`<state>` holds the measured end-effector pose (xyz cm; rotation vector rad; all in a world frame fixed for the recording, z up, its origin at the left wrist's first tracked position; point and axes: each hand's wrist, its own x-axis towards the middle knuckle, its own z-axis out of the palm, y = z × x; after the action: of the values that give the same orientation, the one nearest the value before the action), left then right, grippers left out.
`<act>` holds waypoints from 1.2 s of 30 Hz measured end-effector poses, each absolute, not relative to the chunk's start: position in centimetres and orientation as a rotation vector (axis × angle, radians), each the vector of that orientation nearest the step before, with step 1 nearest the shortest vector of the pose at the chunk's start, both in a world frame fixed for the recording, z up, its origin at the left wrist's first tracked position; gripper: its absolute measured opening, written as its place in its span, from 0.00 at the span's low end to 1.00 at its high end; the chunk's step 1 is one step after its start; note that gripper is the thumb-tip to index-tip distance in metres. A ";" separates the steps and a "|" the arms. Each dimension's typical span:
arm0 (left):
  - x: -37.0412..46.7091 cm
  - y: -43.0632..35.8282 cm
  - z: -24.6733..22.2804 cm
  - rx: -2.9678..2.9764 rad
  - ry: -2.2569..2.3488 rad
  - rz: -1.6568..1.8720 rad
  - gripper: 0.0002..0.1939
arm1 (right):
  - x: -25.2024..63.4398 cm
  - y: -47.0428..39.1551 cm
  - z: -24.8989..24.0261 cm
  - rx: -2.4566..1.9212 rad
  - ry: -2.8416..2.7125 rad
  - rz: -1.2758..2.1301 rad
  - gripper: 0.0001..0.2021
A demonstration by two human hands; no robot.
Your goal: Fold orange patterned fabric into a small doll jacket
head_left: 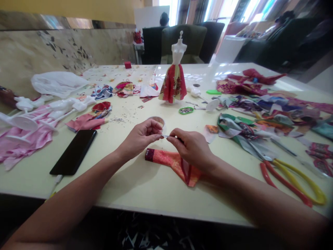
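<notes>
My left hand [142, 137] and my right hand [191, 146] meet at the middle of the table, above its surface. Their fingertips pinch the two ends of a small, thin, pale item [164, 136], too small to name. A small round container [159, 120] sits just behind my left fingers. Below my right hand lies an orange garment piece [166, 158] with a dark maroon band at its left end; my right hand and forearm hide part of it. Farther back, a small white mannequin [179, 50] stands upright in a red and yellow-green skirt [172, 83].
A black phone [74, 152] with a cable lies left. White mannequin parts [62, 106] rest on pink cloth at far left. Scissors [288, 177] with red and yellow handles lie right, near fabric scraps [241, 126]. A green tray [186, 110] holds small metallic items.
</notes>
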<state>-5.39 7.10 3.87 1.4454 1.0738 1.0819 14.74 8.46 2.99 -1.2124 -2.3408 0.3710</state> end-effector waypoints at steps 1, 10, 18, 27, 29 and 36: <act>-5.4 7.1 3.9 1.458 1.076 1.084 0.10 | 14.7 8.5 3.0 -1.221 -2.338 0.369 0.12; -5.2 6.9 3.8 1.714 1.164 1.090 0.06 | 14.7 8.3 3.0 -1.250 -2.367 0.293 0.12; -4.9 6.4 3.7 1.931 1.296 1.079 0.05 | 14.3 8.0 3.0 -1.318 -2.397 0.252 0.11; -5.0 6.8 3.5 1.742 1.198 1.114 0.07 | 14.4 8.1 2.9 -1.312 -2.307 0.389 0.12; -5.0 7.0 3.6 1.663 1.165 1.109 0.08 | 14.5 8.2 2.8 -1.288 -2.257 0.503 0.12; -5.4 7.1 3.9 1.491 1.056 1.110 0.10 | 14.3 8.5 3.1 -1.120 -2.040 0.959 0.14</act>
<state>-5.37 7.06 3.89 1.4909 1.0564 1.1100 14.25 8.47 3.10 -1.1204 -2.0401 0.9592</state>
